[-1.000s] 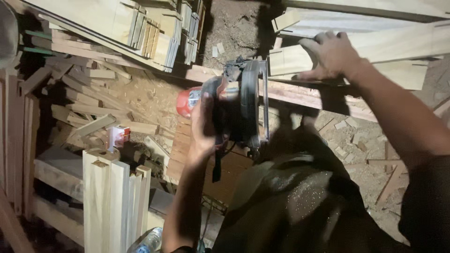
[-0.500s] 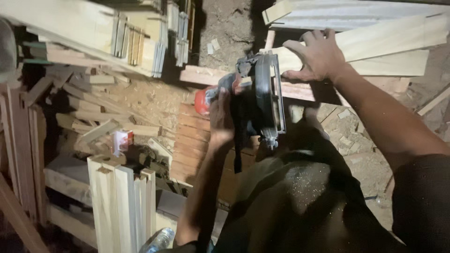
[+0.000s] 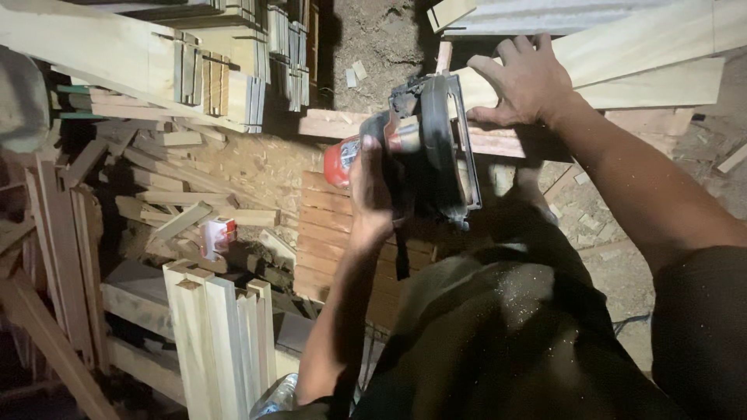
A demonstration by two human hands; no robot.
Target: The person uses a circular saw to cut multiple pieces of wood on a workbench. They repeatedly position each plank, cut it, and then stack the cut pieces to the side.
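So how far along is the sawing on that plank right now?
Done: cut pale boards stand stacked at lower left. In hand: the left hand grips the circular saw on the plank, which the right hand presses down. Left: whether the cut is through is hidden behind the saw.

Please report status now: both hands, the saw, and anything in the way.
Left hand grips circular saw. Right hand presses flat on pale plank. Saw sits at plank's near edge; blade hidden. Offcuts lie left, clear.
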